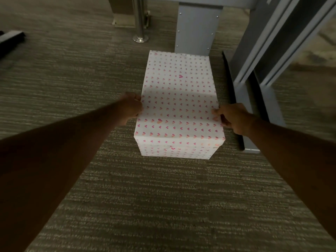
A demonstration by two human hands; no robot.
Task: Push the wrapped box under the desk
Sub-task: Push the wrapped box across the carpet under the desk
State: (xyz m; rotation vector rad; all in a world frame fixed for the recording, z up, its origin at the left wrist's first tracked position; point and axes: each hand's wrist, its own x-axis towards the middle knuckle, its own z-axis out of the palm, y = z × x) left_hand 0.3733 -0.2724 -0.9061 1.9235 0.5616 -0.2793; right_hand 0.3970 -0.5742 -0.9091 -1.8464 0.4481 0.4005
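A box wrapped in white paper with small pink hearts [179,104] stands on the carpet, its far end close to a grey desk leg panel [197,26]. My left hand [130,109] grips the box's left side near the top edge. My right hand [233,118] grips its right side, fingers on the upper edge. Both arms reach forward from the bottom corners of the view. The desk's grey frame [272,42] rises at the upper right.
A grey side support with a dark strip [234,99] runs along the floor just right of the box. A chrome post with a round foot [140,38] stands behind left. A dark object [11,38] lies far left. Carpet [72,79] spreads left of the box.
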